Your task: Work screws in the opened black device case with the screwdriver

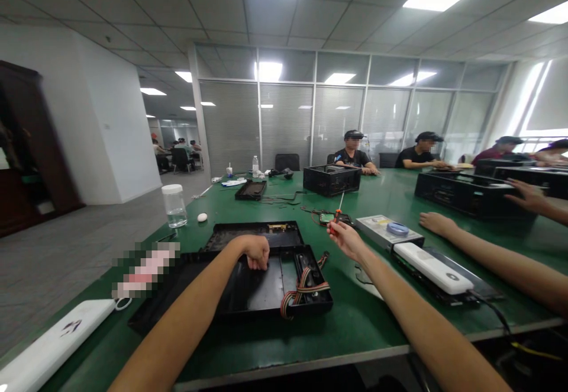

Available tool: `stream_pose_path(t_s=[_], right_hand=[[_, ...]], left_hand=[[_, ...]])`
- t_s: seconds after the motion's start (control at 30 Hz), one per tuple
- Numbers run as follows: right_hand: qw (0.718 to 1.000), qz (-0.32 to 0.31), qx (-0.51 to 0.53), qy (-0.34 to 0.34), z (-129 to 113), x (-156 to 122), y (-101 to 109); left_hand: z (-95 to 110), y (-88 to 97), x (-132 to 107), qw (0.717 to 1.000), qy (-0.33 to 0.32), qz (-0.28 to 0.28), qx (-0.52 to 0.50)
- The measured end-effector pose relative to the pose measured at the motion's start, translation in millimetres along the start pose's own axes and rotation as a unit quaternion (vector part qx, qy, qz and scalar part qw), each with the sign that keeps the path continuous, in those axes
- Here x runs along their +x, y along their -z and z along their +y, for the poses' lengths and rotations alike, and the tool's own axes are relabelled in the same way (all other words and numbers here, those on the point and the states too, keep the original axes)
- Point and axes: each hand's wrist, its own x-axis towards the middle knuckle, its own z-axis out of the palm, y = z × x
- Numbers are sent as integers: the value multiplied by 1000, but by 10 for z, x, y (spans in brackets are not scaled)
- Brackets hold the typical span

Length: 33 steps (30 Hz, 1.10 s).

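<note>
Green tabletop (275,347) fills the foreground of an office, its near edge running below both forearms. Nearest at the left lies a white rectangular device (57,341) with a dark mark on its face. Directly before the person, an open black metal case (252,291) lies flat; a striped ribbon cable (310,289) hangs over its right-hand end.

The left hand (257,251) is over the case, wrist bent, fingers curled inward; the fingertips are hidden, so whether they grip anything cannot be told. At the right, a second white device (432,267) rests on a dark flat unit.

The right hand (347,239) is closed around the red-orange handle of a screwdriver (336,221). The tool is to the right of the case, its blade pointing up and away from the person. Just right of this hand, a metal box (373,225) bears a blue ring (398,229). Beside it, a neighbouring person's hand (437,224) touches the table.

Farther left, a clear jar (175,205) with a white lid stands upright. Beyond are a black chassis (328,183) and a small dark tray (251,189). Two people in black sit opposite, before a glazed partition (286,125).
</note>
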Motion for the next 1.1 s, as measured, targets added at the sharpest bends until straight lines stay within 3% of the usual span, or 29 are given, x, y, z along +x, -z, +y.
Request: stream_pose_path(t_s=[0.07, 0.13, 0.17, 0.23, 0.27, 0.33, 0.4, 0.47, 0.57, 0.63, 0.73, 0.83, 0.93, 1.1], right_hand=[[989, 1, -112, 93, -92, -152, -139], [936, -25, -279, 212, -209, -409, -281], [887, -73, -374, 259, -264, -575, -348], [745, -246, -539, 306, -340, -948, -458], [677, -294, -598, 312, -355, -1133, -497], [587, -288, -695, 300, -347, -1443, -533], [544, -261, -745, 284, -315, -1636, -516], [531, -266, -753, 282, -300, -1725, -463], [536, -315, -725, 297, -342, -1803, -366], [541, -344, -706, 301, -386, -1888, -310], [558, -341, -700, 288, -408, -2037, -252], [586, -289, -708, 267, -358, -2065, -222], [597, -263, -711, 261, -278, -1863, -220], [596, -272, -711, 254, -127, -1149, -305]], left_hand=[[46, 0, -47, 1000, 6, 16, 12], [113, 36, -130, 998, 4, 47, 34], [142, 64, -178, 997, -4, 63, 47], [167, 129, -270, 992, -31, 102, 72], [159, 159, -304, 986, -48, 131, 91], [98, 203, -331, 963, -89, 209, 144], [-11, 218, -297, 932, -123, 269, 208], [-136, 211, -219, 927, -135, 254, 242], [-272, 182, -87, 952, -125, 171, 221], [-294, 160, -27, 957, -110, 156, 220], [-229, 138, 0, 931, -95, 182, 303], [-103, 174, -57, 886, -116, 228, 388], [37, 280, -233, 863, -126, 270, 408], [291, 371, -813, 848, -150, 290, 417]])
